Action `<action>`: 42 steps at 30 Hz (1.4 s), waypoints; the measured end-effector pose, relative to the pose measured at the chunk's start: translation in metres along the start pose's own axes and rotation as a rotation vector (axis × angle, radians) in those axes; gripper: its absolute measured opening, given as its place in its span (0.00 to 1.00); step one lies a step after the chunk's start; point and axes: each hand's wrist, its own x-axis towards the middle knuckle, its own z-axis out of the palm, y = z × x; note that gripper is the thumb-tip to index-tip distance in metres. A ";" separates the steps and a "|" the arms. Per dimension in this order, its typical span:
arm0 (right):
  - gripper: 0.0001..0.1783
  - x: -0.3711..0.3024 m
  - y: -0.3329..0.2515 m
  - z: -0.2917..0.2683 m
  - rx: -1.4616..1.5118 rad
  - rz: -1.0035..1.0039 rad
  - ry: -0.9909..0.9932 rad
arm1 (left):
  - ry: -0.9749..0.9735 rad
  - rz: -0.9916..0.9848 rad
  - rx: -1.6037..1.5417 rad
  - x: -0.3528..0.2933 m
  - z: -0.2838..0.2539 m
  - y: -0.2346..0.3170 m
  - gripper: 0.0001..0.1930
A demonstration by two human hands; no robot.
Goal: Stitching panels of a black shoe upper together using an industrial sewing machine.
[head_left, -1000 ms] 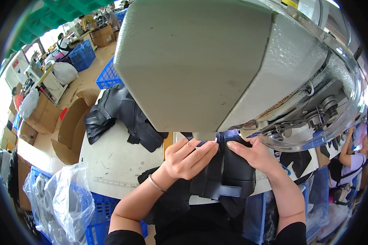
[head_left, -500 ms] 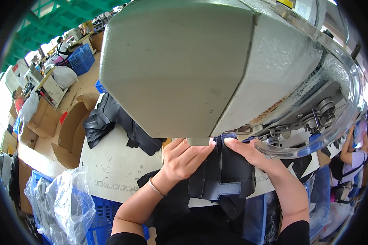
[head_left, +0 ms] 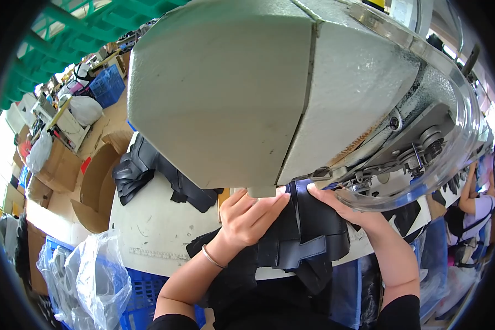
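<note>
Both my hands are at a black leather-like piece with stitched panels and a tab edged in pale stitching. It lies partly under the head of a grey sewing machine. My left hand has its fingers bent together on the piece's left edge, close below the machine's front; the tips are partly hidden. On the far right edge rests the thumb of my right hand, the piece gripped beneath it, its other fingers mostly out of sight. The needle area is hidden behind the machine head.
Stacked black pieces lie on the white table at the left. Blue crates and a clear plastic bag stand below its edge. A clear curved guard juts from the machine's right. Another person sits far right.
The black piece has turned slightly, its near end swinging right. My right hand has shifted a little right with it; my left hand stays at the left edge. The view has also shifted slightly.
</note>
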 end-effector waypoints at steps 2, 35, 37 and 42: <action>0.16 0.000 0.004 0.001 -0.014 -0.072 0.048 | 0.000 0.016 0.007 0.001 0.000 -0.001 0.14; 0.13 -0.102 -0.008 0.089 1.120 0.473 0.344 | 0.039 -1.281 -0.836 -0.008 -0.012 0.091 0.20; 0.10 -0.083 -0.021 0.069 0.546 0.071 0.419 | -0.181 -1.189 -0.668 -0.017 -0.008 0.100 0.17; 0.13 -0.084 -0.015 0.054 -0.008 -0.268 0.371 | 0.120 -1.328 -1.076 0.002 0.008 0.090 0.22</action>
